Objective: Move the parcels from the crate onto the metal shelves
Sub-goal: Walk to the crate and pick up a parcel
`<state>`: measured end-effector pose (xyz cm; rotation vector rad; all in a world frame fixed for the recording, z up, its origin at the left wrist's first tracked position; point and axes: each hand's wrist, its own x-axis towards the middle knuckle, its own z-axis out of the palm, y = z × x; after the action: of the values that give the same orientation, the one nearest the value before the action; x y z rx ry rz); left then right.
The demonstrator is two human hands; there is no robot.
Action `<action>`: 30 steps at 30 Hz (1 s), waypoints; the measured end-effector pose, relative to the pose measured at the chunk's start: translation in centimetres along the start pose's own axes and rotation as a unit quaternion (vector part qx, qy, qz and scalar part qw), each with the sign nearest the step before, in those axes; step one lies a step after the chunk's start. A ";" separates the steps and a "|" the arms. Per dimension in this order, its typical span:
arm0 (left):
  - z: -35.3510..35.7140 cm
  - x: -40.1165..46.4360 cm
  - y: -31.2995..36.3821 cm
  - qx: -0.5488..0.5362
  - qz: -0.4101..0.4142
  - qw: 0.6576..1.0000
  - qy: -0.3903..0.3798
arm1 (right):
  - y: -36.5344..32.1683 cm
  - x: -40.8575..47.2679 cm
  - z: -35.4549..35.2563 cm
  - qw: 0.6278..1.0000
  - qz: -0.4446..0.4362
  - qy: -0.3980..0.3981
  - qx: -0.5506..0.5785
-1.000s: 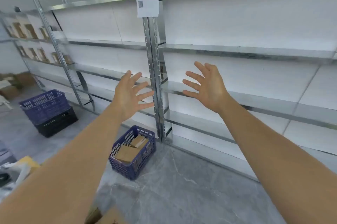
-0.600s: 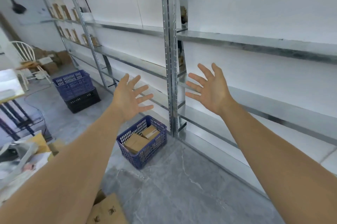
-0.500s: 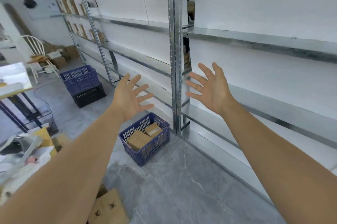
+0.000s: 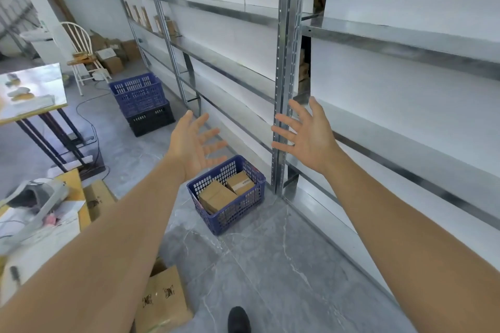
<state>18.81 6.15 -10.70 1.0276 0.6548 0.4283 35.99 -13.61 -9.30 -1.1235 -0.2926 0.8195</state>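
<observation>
Since a second ago, turned left and stepped closer: blue crate [image 4: 226, 194] now nearer and lower in view. Both arms stretched forward, left hand [image 4: 193, 144] and right hand [image 4: 307, 133] with fingers spread wide, holding nothing. Two brown parcels [image 4: 217, 196] lying inside the crate, on the floor just beside the upright of the metal shelves [image 4: 284, 75]. Probably light, stiff cardboard, not slippery; best taken by two opposite sides, without squeezing the top.
</observation>
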 end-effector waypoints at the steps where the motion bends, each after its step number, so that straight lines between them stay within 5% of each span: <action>1: -0.3 1.1 0.2 -0.003 0.001 1.000 0.001 | 0.1 1.1 0.3 1.000 0.003 -0.002 -0.005; 30: -15.3 30.2 7.7 -0.074 -0.040 0.985 0.151 | 4.9 41.0 12.9 0.983 0.123 -0.124 -0.057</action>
<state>30.37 37.96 -18.28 0.7995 0.9170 0.5602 54.16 25.10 -15.57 -1.1808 -0.4176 1.1788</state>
